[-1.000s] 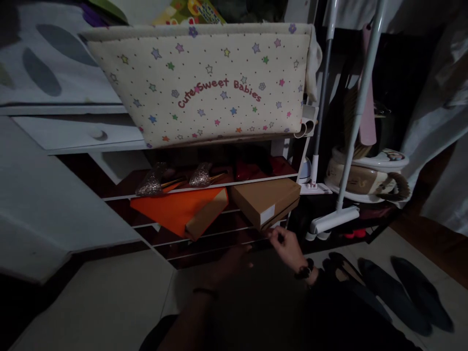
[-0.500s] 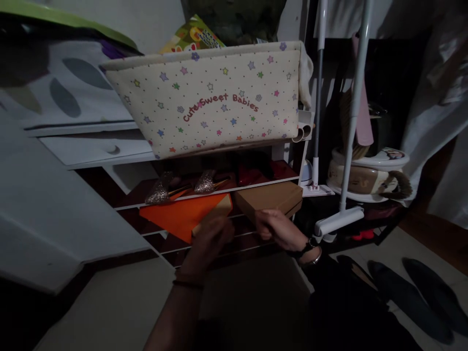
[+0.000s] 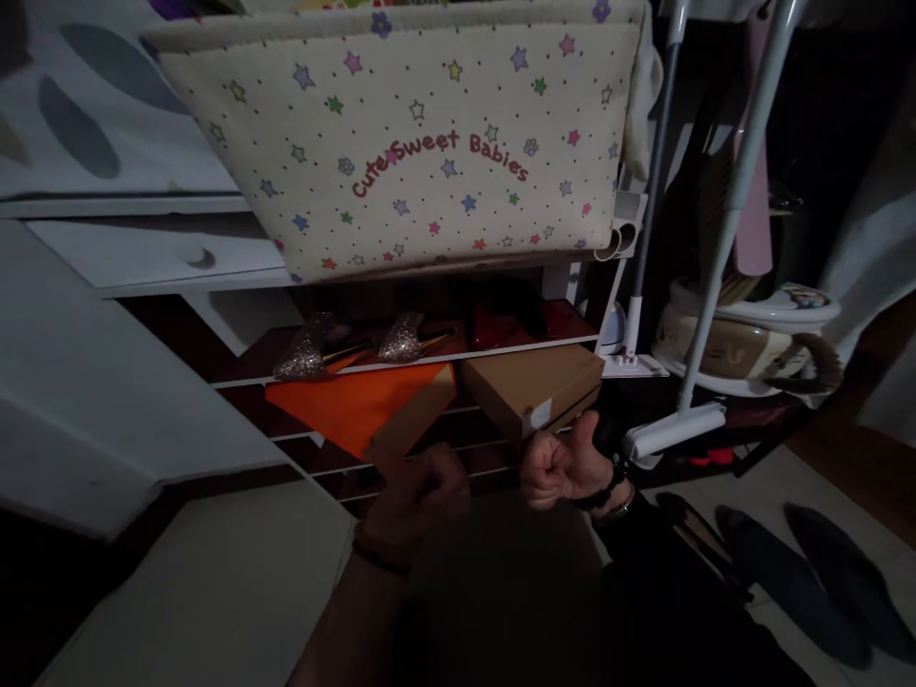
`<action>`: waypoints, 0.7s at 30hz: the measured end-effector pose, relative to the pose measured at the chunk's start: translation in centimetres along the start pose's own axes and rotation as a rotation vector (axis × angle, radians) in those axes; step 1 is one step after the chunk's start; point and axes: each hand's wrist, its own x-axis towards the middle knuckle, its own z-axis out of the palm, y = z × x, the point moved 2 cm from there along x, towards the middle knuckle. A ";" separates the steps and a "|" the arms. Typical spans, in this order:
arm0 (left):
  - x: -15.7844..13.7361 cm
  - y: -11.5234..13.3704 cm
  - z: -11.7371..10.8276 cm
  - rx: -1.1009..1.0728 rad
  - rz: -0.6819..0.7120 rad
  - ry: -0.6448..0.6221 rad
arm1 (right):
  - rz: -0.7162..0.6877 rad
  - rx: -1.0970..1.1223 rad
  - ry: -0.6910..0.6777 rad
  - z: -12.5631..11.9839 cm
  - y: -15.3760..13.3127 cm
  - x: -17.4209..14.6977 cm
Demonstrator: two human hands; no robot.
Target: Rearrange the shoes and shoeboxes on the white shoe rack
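My right hand (image 3: 562, 469) is curled into a fist with its thumb raised apart, just in front of the brown cardboard box (image 3: 530, 377). Nothing shows in its fingers. My left hand (image 3: 422, 496), dim and a little blurred, has its fingers bent inward below the near corner of the orange box (image 3: 350, 401). I see nothing in it, and I cannot tell whether it touches that box. Both boxes stick out at an angle from the dark red shoe rack (image 3: 250, 358). A white label (image 3: 538, 416) marks the brown box's near end.
Glittery heeled shoes (image 3: 306, 348) and red shoes (image 3: 493, 324) stand on the shelf above the boxes. A star-patterned fabric basket (image 3: 401, 143) sits on top. To the right lean a white-headed squeegee (image 3: 676, 429) and a pole. Dark shoes (image 3: 794, 582) lie on the floor at right.
The view has come closer and tilted lower. My right hand has drawn back from the brown box, uncovering its label, and its thumb has lifted. My left hand has dropped slightly below the orange box.
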 end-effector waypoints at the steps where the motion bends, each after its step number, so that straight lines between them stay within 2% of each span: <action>1: 0.1 0.1 0.2 0.004 -0.006 -0.012 | -0.020 0.004 -0.017 0.1 -0.2 -0.1; 9: 0.0 0.8 1.4 -0.009 0.008 -0.040 | -0.041 -0.024 -0.043 1.1 -1.5 -1.0; 14: 0.1 1.0 1.8 0.024 -0.055 0.050 | 0.033 -0.057 0.002 1.2 -1.7 -1.4; 18: 0.4 1.1 2.1 0.026 -0.055 0.043 | 0.106 -0.087 0.074 1.1 -1.8 -1.8; 21: 0.6 1.1 2.1 0.039 -0.072 0.048 | 0.088 -0.085 0.071 1.1 -1.9 -1.9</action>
